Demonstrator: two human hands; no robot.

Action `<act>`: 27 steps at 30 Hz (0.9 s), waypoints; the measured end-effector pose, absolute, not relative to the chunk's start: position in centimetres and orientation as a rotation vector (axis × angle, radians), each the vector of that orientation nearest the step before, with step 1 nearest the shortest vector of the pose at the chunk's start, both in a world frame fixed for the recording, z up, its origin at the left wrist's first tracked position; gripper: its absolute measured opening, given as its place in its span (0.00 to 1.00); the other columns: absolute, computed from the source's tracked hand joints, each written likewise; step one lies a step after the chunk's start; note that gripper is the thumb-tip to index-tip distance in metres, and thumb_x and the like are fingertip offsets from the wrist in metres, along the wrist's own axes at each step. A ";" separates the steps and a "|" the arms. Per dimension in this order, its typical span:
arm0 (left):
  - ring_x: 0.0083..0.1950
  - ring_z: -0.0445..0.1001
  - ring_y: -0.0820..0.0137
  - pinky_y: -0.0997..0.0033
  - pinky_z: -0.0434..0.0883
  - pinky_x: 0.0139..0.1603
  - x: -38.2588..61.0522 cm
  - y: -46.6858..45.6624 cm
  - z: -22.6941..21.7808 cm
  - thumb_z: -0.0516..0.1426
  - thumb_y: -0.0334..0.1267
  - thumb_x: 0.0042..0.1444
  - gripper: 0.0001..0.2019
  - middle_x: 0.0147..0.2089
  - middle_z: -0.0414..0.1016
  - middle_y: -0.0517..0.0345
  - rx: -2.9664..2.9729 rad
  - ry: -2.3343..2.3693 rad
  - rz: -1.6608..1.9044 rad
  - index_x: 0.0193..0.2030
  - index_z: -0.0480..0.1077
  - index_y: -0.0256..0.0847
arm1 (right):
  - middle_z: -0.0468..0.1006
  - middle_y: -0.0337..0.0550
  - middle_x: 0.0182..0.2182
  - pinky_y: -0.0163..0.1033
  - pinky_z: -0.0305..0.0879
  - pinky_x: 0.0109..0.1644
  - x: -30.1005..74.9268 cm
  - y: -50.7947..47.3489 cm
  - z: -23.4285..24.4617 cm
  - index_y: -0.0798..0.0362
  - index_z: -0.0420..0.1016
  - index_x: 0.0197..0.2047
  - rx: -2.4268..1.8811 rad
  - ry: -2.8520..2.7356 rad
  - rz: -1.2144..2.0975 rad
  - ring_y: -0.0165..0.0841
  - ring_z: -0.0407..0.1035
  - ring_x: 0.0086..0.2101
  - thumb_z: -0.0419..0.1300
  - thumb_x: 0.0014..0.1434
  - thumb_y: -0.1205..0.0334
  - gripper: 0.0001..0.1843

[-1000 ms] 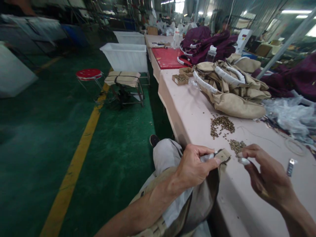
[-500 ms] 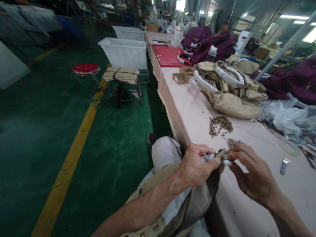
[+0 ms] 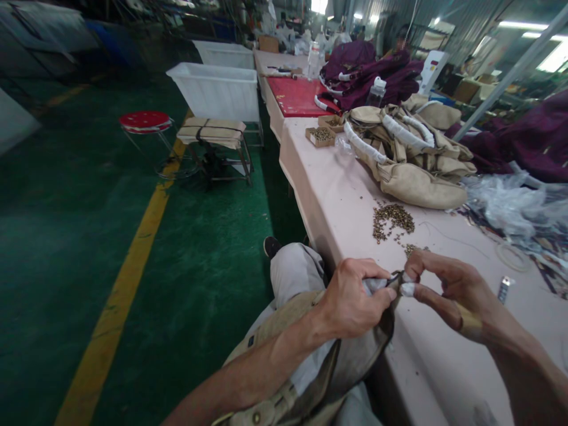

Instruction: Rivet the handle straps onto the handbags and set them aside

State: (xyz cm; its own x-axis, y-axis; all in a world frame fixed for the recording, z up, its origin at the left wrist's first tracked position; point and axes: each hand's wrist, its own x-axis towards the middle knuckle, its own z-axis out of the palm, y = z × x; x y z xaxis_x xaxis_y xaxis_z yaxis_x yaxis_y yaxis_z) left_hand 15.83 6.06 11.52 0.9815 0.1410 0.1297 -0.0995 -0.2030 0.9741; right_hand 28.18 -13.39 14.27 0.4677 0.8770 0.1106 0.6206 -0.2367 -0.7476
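A khaki cloth bag [image 3: 370, 349] lies across my lap, one corner raised at the table's edge. My left hand [image 3: 357, 299] is closed on the raised edge, thumb in front and fingers behind. My right hand [image 3: 448, 290] meets the same corner from the right with thumb and index finger pinched close together. White wrapping covers those fingertips, and a tan plaster is near the base of the thumb. Whatever sits between them is too small to make out. Just beyond the right hand, small brass-coloured metal pieces [image 3: 397, 219] lie heaped on the pink-covered table [image 3: 328, 189].
Several khaki bags [image 3: 421, 183] with white-wrapped handles are piled on the table. Two small boxes [image 3: 320, 136] of metal pieces stand farther back. Purple bags [image 3: 368, 71], clear plastic [image 3: 510, 201] and a red board [image 3: 297, 97] are also there. Stools [image 3: 213, 130] and white bins [image 3: 217, 89] stand left.
My right hand has turned and its thumb and index finger have shifted at the bag's corner. My left hand keeps its hold. The whole view has shifted slightly.
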 end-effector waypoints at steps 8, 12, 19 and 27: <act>0.31 0.71 0.70 0.70 0.63 0.34 15.5 6.2 12.2 0.61 0.32 0.53 0.05 0.30 0.76 0.56 1.906 0.014 0.218 0.34 0.79 0.34 | 0.76 0.50 0.52 0.48 0.72 0.55 29.3 -12.5 15.7 0.44 0.70 0.63 -1.951 -1.725 0.443 0.42 0.71 0.52 0.58 0.68 0.66 0.22; 0.27 0.68 0.71 0.71 0.60 0.29 15.0 6.1 12.2 0.63 0.33 0.52 0.03 0.25 0.73 0.59 1.929 0.084 0.187 0.32 0.77 0.35 | 0.77 0.51 0.51 0.45 0.74 0.51 29.6 -12.4 16.0 0.44 0.72 0.63 -1.947 -1.768 0.482 0.41 0.73 0.50 0.58 0.68 0.66 0.21; 0.27 0.65 0.73 0.72 0.58 0.28 14.5 6.4 12.5 0.64 0.34 0.50 0.05 0.25 0.69 0.61 1.944 0.136 0.247 0.31 0.72 0.38 | 0.78 0.50 0.47 0.43 0.73 0.50 29.7 -11.7 16.2 0.48 0.78 0.51 -1.916 -1.689 0.632 0.39 0.75 0.45 0.59 0.69 0.61 0.10; 0.26 0.62 0.74 0.71 0.58 0.29 13.8 7.3 12.8 0.64 0.35 0.51 0.09 0.27 0.68 0.62 1.962 0.091 0.341 0.37 0.69 0.39 | 0.78 0.48 0.44 0.42 0.70 0.50 29.1 -10.6 16.9 0.52 0.77 0.48 -1.830 -1.500 0.853 0.38 0.73 0.43 0.57 0.71 0.58 0.10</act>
